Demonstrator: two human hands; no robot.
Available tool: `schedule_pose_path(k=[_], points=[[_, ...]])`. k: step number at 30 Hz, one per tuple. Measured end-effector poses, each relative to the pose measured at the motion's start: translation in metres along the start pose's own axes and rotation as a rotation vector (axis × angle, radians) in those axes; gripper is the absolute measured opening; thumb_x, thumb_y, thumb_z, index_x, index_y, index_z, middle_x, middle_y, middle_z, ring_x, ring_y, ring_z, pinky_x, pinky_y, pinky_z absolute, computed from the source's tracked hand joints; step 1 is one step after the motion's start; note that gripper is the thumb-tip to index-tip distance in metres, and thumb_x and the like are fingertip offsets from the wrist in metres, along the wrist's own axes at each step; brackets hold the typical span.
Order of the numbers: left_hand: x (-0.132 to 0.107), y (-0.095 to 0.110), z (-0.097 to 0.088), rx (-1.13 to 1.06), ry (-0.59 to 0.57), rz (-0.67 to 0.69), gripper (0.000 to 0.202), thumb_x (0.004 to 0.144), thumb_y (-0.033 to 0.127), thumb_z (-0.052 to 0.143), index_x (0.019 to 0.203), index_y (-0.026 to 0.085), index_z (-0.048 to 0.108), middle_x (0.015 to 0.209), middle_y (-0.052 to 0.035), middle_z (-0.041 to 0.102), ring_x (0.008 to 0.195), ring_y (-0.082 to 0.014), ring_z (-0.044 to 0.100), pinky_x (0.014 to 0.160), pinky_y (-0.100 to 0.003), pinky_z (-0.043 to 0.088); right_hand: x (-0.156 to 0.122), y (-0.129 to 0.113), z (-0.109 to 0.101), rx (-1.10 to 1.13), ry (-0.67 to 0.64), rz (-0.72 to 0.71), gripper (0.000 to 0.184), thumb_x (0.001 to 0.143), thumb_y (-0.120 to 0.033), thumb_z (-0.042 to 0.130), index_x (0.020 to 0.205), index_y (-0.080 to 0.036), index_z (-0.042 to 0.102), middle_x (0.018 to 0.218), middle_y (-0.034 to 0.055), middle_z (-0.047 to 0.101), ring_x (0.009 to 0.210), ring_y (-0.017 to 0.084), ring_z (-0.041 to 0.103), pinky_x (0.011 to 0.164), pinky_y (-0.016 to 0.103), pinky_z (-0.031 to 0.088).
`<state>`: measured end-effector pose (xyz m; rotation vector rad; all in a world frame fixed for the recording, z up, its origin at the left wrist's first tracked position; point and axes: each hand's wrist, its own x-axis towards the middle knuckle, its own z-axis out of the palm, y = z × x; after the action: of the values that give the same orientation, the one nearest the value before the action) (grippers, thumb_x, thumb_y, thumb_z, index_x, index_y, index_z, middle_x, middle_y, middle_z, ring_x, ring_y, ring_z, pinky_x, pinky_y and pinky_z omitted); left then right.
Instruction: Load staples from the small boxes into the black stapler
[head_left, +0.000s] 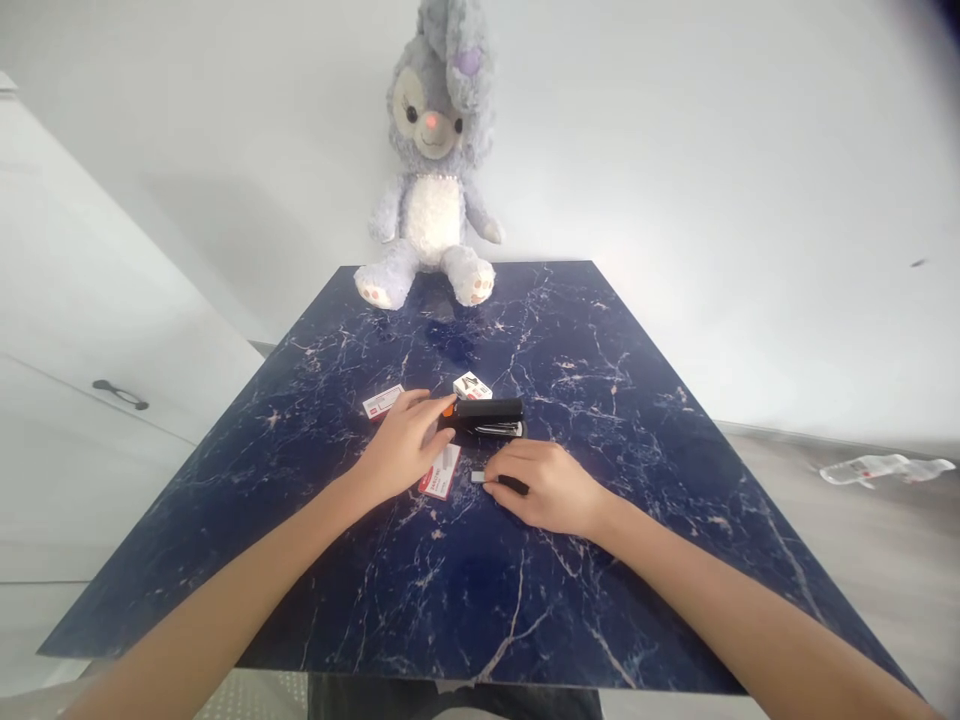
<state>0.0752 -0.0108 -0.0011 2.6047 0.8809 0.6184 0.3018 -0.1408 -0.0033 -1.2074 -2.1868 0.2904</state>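
Observation:
A black stapler (487, 417) lies on the dark blue marbled table (480, 580), its top part raised so the metal inside shows. My left hand (403, 443) rests by its left end, fingers curled with the fingertips touching that end near an orange part. My right hand (541, 487) lies just in front of the stapler, fingers closed in a pinch on a small grey strip of staples (478, 477) at the fingertips. Three small staple boxes lie around: one (382, 401) at the left, one (472, 386) behind the stapler, one (440, 473) between my hands.
A grey and white plush rabbit (435, 170) sits at the table's far edge against a white wall. A white cabinet with a dark handle (120, 394) stands left. A plastic bottle (877, 467) lies on the floor at right.

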Motion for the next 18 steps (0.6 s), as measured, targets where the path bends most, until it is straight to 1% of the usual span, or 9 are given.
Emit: schedule_pose_path(k=[2,5,7,10,12,14,18], points=[[0.004,-0.001,0.001,-0.028,0.006,-0.024,0.041,0.096,0.03,0.061,0.136,0.023,0.061,0.129,-0.0125,0.065,0.133,-0.0308,0.051,0.107,-0.051,0.046,0.0,0.0,-0.001,-0.033,-0.039,-0.001,0.011,0.094,-0.02,0.061,0.089,-0.021,0.07,0.083,0.003,0.074,0.078,0.018,0.068,0.074,0.031,0.056],[0.005,-0.003,0.001,-0.075,0.031,-0.053,0.039,0.094,0.031,0.066,0.132,0.025,0.063,0.123,-0.0104,0.064,0.12,-0.0267,0.059,0.105,-0.048,0.048,0.0,0.001,-0.003,-0.045,-0.041,0.013,0.012,0.094,-0.02,0.06,0.088,-0.022,0.07,0.081,0.0029,0.073,0.076,0.018,0.066,0.071,0.031,0.055],[0.003,-0.003,0.001,-0.077,0.05,-0.051,0.037,0.093,0.03,0.067,0.129,0.025,0.064,0.119,-0.0089,0.065,0.115,-0.0257,0.061,0.102,-0.046,0.049,0.0,0.001,-0.004,-0.038,-0.039,0.014,0.012,0.094,-0.02,0.06,0.089,-0.022,0.07,0.081,0.003,0.073,0.076,0.018,0.066,0.071,0.031,0.055],[-0.001,-0.002,0.0,-0.06,0.083,-0.045,0.029,0.092,0.03,0.068,0.12,0.024,0.068,0.112,-0.0082,0.068,0.109,-0.0259,0.063,0.096,-0.045,0.052,-0.001,0.002,-0.003,-0.031,-0.037,0.02,0.012,0.095,-0.02,0.059,0.09,-0.022,0.07,0.081,0.003,0.073,0.077,0.018,0.067,0.071,0.031,0.055],[-0.002,-0.003,0.0,-0.06,0.101,-0.047,0.028,0.091,0.031,0.07,0.117,0.023,0.07,0.111,-0.0082,0.069,0.106,-0.0256,0.064,0.092,-0.043,0.053,-0.001,0.002,-0.003,-0.041,-0.011,0.063,0.012,0.093,-0.02,0.06,0.088,-0.022,0.07,0.081,0.0029,0.074,0.076,0.018,0.067,0.07,0.031,0.055],[-0.002,-0.006,0.001,-0.055,0.116,-0.044,0.03,0.089,0.033,0.072,0.118,0.024,0.071,0.11,-0.008,0.07,0.102,-0.0251,0.066,0.088,-0.041,0.054,0.0,0.002,-0.005,-0.066,0.068,0.186,0.01,0.088,-0.018,0.063,0.083,-0.022,0.069,0.08,0.0023,0.074,0.072,0.018,0.067,0.068,0.03,0.055],[-0.002,-0.009,0.003,-0.023,0.14,-0.012,0.031,0.089,0.033,0.073,0.119,0.025,0.073,0.106,-0.0076,0.072,0.096,-0.0245,0.067,0.086,-0.041,0.054,0.002,0.005,-0.015,-0.078,0.255,0.551,0.01,0.076,-0.016,0.067,0.069,-0.023,0.065,0.068,-0.0017,0.071,0.059,0.016,0.065,0.059,0.028,0.052]])
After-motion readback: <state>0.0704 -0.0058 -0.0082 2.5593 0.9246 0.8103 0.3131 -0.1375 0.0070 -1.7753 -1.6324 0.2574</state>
